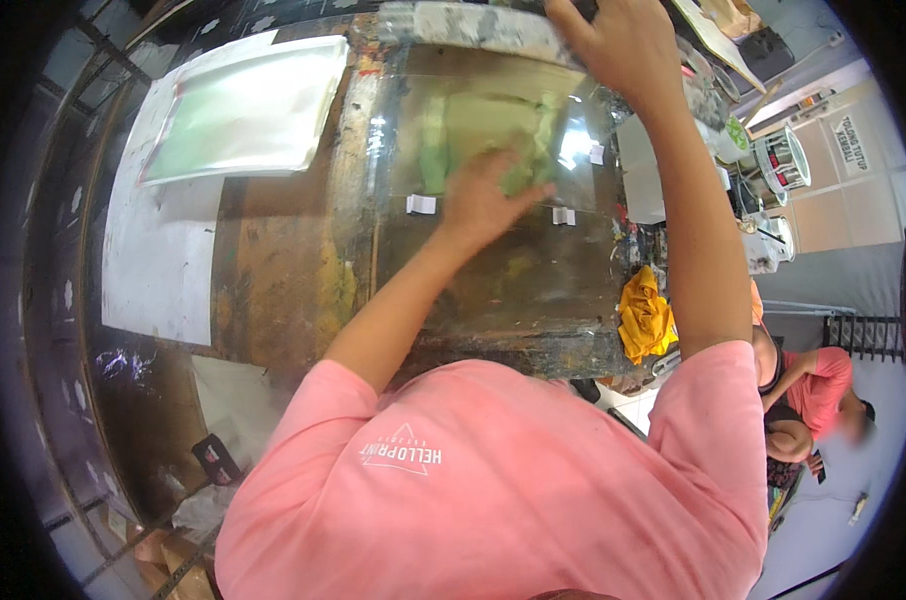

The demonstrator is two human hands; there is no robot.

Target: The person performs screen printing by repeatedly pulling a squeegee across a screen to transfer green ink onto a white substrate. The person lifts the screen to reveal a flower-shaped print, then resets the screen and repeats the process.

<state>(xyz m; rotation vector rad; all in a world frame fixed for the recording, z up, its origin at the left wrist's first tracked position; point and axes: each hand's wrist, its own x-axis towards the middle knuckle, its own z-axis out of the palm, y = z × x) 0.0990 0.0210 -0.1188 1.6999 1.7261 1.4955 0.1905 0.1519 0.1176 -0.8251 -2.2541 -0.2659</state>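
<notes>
My left hand [491, 200] is open, its fingers spread and slightly blurred, over a clear sheet [413, 110] with a green patch, on the glossy dark work surface [493, 290]. Small white tabs [421, 204] sit along the sheet's near edge. At the top right, my right hand [628, 45] is closed over the end of a pale, stained printing frame bar [478, 28]. Its fingertips are partly cut off by the upper edge of the picture.
A stack of clear sheets [253, 110] lies on white board [158, 270] at the left. A yellow cloth [646, 315] rests at the table's right edge. Tubs and cans [781, 160] stand beyond my right arm. Another person [818, 385] sits at the lower right.
</notes>
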